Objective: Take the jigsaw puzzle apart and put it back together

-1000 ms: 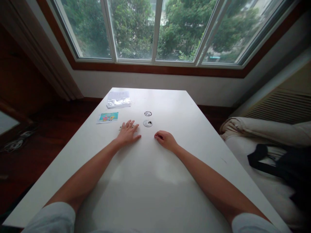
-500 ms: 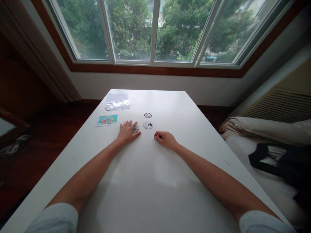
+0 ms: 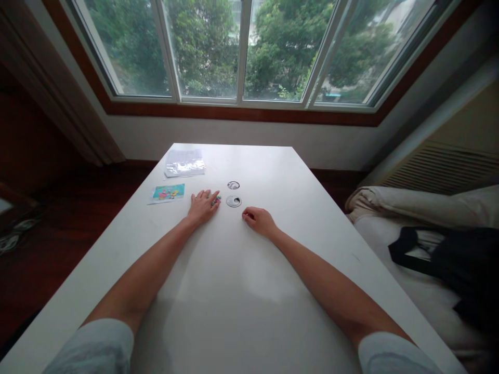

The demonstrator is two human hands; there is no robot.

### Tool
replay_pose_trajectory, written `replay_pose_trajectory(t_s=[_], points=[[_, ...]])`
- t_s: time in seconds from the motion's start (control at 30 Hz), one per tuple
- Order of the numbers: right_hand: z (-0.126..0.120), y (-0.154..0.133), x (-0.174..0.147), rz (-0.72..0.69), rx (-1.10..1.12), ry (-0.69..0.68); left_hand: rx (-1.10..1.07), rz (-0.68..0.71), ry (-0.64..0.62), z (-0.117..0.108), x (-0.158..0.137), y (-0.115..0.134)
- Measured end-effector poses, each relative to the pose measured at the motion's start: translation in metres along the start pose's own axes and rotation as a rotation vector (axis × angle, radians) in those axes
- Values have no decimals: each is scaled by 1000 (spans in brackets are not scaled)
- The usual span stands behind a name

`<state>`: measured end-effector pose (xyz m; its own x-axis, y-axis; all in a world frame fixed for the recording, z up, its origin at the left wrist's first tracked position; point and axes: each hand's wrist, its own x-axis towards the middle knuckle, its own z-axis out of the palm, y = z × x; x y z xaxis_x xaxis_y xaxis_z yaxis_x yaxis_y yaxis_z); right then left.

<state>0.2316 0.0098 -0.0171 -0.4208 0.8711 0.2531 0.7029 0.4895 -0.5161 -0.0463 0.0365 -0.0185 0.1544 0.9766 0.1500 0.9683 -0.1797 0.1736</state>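
Observation:
My left hand lies palm down on the white table, fingers spread. It partly covers a small pile of tiny multicoloured pieces, which shows between its thumb and fingers. To the right of the pile lies a flat round disc with grey and black marks, and a smaller round disc is just behind it. My right hand rests on the table in front of the nearer disc, its fingers curled closed. Whatever it may hold is hidden inside the fingers.
A colourful picture card lies left of my left hand. Behind it is a clear plastic sleeve with papers. A window stands beyond the table. On the right, a black bag lies on a pale cushioned seat.
My left hand has shifted slightly over the coloured pieces, its thumb now nearer the fingers, and less of the pile shows. The right hand stays curled. The whole view has moved a little.

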Motion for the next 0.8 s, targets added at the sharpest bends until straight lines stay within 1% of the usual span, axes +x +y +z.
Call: replay_pose_trajectory(t_s=[0.1, 0.2, 0.43, 0.53, 0.63, 0.8], points=[[0, 1, 1, -13, -5, -7, -17, 64, -5, 0, 2, -2], [1, 3, 2, -36, -12, -15, -29, 85, 4, 2, 0, -6], [0, 6, 0, -93, 22, -30, -63, 122, 121, 3, -9, -12], [-1, 7, 0, -96, 12, -29, -78, 177, 156, 1, -10, -11], [0, 6, 1, -89, -1, -36, -76, 235, 158, 0, -9, -9], [1, 0, 1, -48, -53, -20, -83, 224, 185, 2, -4, -8]])
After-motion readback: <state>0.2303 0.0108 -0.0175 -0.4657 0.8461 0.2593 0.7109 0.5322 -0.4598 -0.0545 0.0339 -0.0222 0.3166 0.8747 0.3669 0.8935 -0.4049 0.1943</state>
